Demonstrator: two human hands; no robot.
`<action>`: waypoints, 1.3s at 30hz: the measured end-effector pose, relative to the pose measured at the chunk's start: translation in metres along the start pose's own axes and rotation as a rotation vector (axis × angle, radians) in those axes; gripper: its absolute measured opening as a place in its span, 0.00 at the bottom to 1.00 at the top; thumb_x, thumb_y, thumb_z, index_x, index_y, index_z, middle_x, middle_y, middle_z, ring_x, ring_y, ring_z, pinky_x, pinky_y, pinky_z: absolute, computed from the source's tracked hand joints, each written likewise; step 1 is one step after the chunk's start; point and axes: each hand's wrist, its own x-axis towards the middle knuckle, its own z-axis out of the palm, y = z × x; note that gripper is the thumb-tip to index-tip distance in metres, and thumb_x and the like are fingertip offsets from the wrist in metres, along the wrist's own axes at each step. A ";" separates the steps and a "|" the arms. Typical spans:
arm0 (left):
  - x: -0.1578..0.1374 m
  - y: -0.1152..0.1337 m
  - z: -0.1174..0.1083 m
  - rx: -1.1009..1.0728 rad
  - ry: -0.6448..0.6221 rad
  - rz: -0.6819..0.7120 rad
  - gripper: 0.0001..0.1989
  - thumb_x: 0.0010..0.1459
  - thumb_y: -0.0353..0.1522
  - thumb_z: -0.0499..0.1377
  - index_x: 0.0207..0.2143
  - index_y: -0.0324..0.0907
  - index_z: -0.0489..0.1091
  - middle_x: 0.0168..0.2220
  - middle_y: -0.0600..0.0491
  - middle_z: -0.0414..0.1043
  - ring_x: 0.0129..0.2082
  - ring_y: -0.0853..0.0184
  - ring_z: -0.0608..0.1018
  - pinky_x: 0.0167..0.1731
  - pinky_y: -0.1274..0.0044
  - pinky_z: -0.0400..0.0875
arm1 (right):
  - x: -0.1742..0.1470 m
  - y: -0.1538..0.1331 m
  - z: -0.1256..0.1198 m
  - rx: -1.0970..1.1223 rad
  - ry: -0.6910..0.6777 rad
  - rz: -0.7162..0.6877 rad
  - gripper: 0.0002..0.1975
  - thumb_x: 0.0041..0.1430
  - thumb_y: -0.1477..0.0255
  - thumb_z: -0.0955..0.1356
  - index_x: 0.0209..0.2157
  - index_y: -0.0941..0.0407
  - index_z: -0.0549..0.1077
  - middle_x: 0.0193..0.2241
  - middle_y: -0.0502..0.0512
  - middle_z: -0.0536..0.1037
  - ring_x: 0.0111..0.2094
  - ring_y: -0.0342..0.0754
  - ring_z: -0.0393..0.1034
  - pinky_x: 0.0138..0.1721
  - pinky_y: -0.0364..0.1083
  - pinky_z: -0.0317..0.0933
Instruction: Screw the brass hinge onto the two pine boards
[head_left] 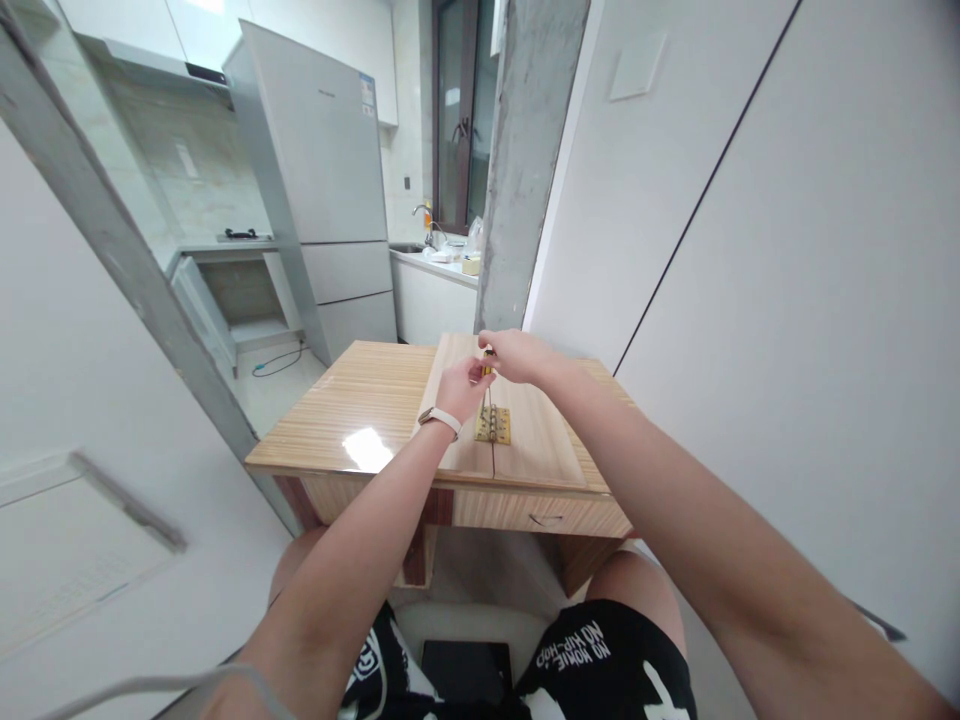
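My right hand (517,355) is closed around the top of a screwdriver with a yellow-and-black handle (488,362), which stands roughly upright. Just below and to the left, my left hand (461,387) has its fingers pinched together by the lower handle; whether it grips the tool or a small part is hidden. A brass-coloured hinge (493,425) lies open across the seam between two light wooden boards, the left board (452,455) and the right board (544,450). The screwdriver's thin shaft points down towards the hinge's far end; its tip is too small to make out.
The boards lie on a wooden desk (322,425) with a glossy top and a drawer (546,518) at the front. A white wall panel (750,250) rises close on the right. Beyond the desk stand a grey fridge (330,160) and a kitchen counter (439,265).
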 end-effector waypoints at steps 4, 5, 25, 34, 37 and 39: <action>0.001 -0.006 0.000 -0.013 -0.042 0.005 0.06 0.59 0.34 0.63 0.38 0.42 0.75 0.34 0.50 0.79 0.35 0.65 0.80 0.39 0.73 0.75 | 0.003 0.009 0.004 -0.026 -0.005 -0.071 0.11 0.67 0.68 0.65 0.47 0.54 0.77 0.42 0.60 0.82 0.44 0.51 0.75 0.40 0.44 0.59; 0.001 -0.007 -0.001 -0.022 -0.057 0.011 0.07 0.59 0.33 0.62 0.39 0.42 0.76 0.35 0.50 0.79 0.36 0.65 0.80 0.40 0.72 0.75 | 0.004 0.009 0.005 -0.034 -0.001 -0.075 0.11 0.67 0.68 0.65 0.45 0.55 0.77 0.42 0.60 0.82 0.43 0.51 0.75 0.40 0.44 0.59; -0.005 0.008 0.001 -0.098 -0.055 -0.010 0.17 0.56 0.34 0.67 0.48 0.41 0.73 0.43 0.47 0.80 0.40 0.64 0.81 0.41 0.73 0.77 | 0.004 0.004 0.009 -0.079 -0.019 0.051 0.20 0.69 0.63 0.60 0.44 0.59 0.78 0.45 0.66 0.81 0.47 0.57 0.75 0.46 0.47 0.63; -0.003 0.019 0.007 0.067 0.086 -0.054 0.09 0.54 0.35 0.67 0.37 0.42 0.73 0.35 0.51 0.79 0.34 0.66 0.80 0.36 0.76 0.73 | 0.005 -0.004 0.008 -0.051 -0.030 0.163 0.21 0.68 0.62 0.60 0.43 0.60 0.79 0.43 0.68 0.81 0.45 0.58 0.76 0.45 0.48 0.64; -0.003 0.022 0.006 0.141 0.105 -0.049 0.04 0.56 0.32 0.65 0.33 0.41 0.73 0.32 0.52 0.79 0.33 0.67 0.79 0.36 0.76 0.72 | 0.004 -0.010 0.010 -0.024 -0.008 0.222 0.21 0.68 0.63 0.60 0.44 0.61 0.80 0.43 0.70 0.81 0.46 0.58 0.76 0.45 0.48 0.65; -0.003 0.022 0.004 0.163 0.103 -0.037 0.02 0.57 0.31 0.63 0.32 0.41 0.73 0.30 0.51 0.78 0.32 0.67 0.79 0.36 0.76 0.71 | 0.004 -0.014 0.010 -0.003 0.008 0.262 0.21 0.68 0.63 0.61 0.45 0.61 0.79 0.44 0.70 0.81 0.46 0.58 0.76 0.45 0.48 0.64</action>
